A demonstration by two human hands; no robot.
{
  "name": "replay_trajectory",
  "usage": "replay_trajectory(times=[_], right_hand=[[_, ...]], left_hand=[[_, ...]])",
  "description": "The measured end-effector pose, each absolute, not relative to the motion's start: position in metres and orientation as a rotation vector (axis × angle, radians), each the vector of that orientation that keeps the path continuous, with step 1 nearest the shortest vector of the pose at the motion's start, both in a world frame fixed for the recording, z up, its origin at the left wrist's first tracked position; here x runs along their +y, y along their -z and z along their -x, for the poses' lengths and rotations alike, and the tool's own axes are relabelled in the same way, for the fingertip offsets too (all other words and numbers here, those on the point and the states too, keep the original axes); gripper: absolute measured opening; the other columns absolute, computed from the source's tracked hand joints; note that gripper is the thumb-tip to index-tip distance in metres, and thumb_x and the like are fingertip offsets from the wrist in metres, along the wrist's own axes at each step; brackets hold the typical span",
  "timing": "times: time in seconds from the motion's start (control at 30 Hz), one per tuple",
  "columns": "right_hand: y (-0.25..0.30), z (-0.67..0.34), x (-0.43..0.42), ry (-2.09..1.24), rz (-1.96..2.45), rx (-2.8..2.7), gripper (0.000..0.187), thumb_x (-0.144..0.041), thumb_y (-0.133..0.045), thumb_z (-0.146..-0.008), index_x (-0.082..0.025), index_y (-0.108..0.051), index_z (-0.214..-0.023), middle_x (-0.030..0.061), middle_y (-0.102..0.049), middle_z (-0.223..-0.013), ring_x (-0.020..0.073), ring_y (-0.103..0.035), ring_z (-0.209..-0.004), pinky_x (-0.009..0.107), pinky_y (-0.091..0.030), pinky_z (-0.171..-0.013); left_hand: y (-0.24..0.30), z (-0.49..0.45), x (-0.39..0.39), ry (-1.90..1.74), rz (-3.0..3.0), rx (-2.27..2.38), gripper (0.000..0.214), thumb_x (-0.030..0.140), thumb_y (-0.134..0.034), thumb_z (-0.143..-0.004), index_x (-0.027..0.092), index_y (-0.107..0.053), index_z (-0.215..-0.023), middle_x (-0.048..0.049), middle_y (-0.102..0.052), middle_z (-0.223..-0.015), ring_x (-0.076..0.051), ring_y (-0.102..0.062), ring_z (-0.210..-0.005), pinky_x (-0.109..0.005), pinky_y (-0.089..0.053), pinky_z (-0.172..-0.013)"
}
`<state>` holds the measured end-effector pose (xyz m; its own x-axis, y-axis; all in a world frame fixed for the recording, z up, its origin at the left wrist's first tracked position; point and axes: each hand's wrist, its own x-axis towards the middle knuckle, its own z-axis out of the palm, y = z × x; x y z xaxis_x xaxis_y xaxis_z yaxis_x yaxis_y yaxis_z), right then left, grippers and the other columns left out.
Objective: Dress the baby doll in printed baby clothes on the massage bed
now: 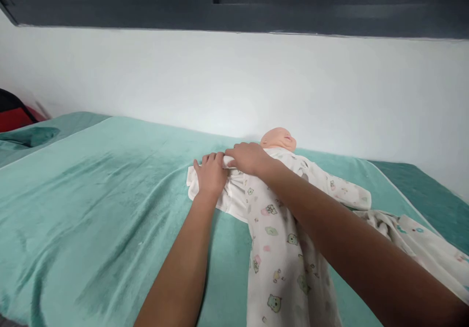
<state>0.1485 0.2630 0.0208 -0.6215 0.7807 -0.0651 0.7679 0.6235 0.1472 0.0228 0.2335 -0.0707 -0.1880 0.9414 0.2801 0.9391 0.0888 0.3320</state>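
A baby doll [276, 139] lies on its back on the green sheet, its head by the wall. Its white baby romper [273, 263] is printed with small animals and leaves, and the legs of the romper stretch toward me. My left hand [211, 174] is closed on the white cloth of the romper's left-side sleeve [234, 195], near the cuff. Just beside it, my right hand [249, 157] crosses over the doll's body and grips the same sleeve closer to the shoulder. The other sleeve [351, 194] lies spread out to the right. Whether a doll arm fills the gripped sleeve is hidden.
Another crumpled white printed garment [410, 239] lies at the right. The green sheet [91, 209] is wrinkled on the left. A white wall [164, 77] rises behind, under a dark window frame [110, 7]. A red and black item [16, 114] stands at the far left.
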Motion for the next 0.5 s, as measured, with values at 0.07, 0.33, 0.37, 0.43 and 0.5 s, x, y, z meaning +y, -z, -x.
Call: replay_trajectory(times=[0.07, 0.33, 0.37, 0.43, 0.5], right_hand=[[-0.017, -0.142, 0.265, -0.103, -1.301, 2.725, 0.024, -0.030, -0.053, -0.098, -0.024, -0.065, -0.117, 0.0088, -0.071, -0.110, 0.0266, -0.064, -0.102, 0.035, -0.042, -0.080], [-0.025, -0.202, 0.253, 0.433, -1.785, 3.148, 0.033, -0.029, -0.045, -0.098, -0.023, -0.065, -0.123, 0.0055, -0.065, -0.134, 0.0228, -0.056, -0.123, 0.036, -0.043, -0.102], [-0.019, -0.218, 0.248, 0.422, -1.942, 3.188, 0.033, -0.029, -0.044, -0.098, -0.022, -0.066, -0.122, 0.0059, -0.065, -0.133, 0.0231, -0.055, -0.125, 0.037, -0.042, -0.105], [-0.002, -0.252, 0.236, 0.326, -2.371, 3.127, 0.036, -0.030, -0.043, -0.096, -0.021, -0.064, -0.124, 0.0083, -0.064, -0.134, 0.0256, -0.052, -0.127, 0.041, -0.041, -0.106], [0.022, -0.284, 0.226, 0.323, -2.660, 2.952, 0.039, -0.033, -0.044, -0.094, -0.019, -0.064, -0.125, 0.0110, -0.065, -0.131, 0.0277, -0.054, -0.124, 0.044, -0.040, -0.106]], left_hand=[[0.073, -0.023, 0.236, -0.644, -1.956, 2.322, 0.025, 0.021, -0.049, -0.092, 0.025, -0.055, -0.116, -0.0096, -0.064, -0.128, -0.032, -0.052, -0.126, -0.065, -0.028, -0.114], [0.075, -0.024, 0.236, -0.641, -1.805, 2.469, 0.030, 0.011, -0.036, -0.092, 0.020, -0.053, -0.116, -0.0137, -0.061, -0.131, -0.032, -0.050, -0.129, -0.068, -0.027, -0.114], [0.075, -0.024, 0.236, -0.637, -1.801, 2.478, 0.031, 0.011, -0.037, -0.092, 0.020, -0.053, -0.116, -0.0140, -0.060, -0.131, -0.032, -0.050, -0.129, -0.068, -0.026, -0.115], [0.075, -0.025, 0.235, -0.623, -1.814, 2.494, 0.032, 0.009, -0.037, -0.090, 0.019, -0.054, -0.116, -0.0145, -0.061, -0.130, -0.032, -0.051, -0.129, -0.068, -0.023, -0.117], [0.077, -0.027, 0.235, -0.612, -1.844, 2.512, 0.034, 0.007, -0.037, -0.089, 0.018, -0.054, -0.116, -0.0146, -0.062, -0.126, -0.031, -0.053, -0.127, -0.069, -0.017, -0.119]])
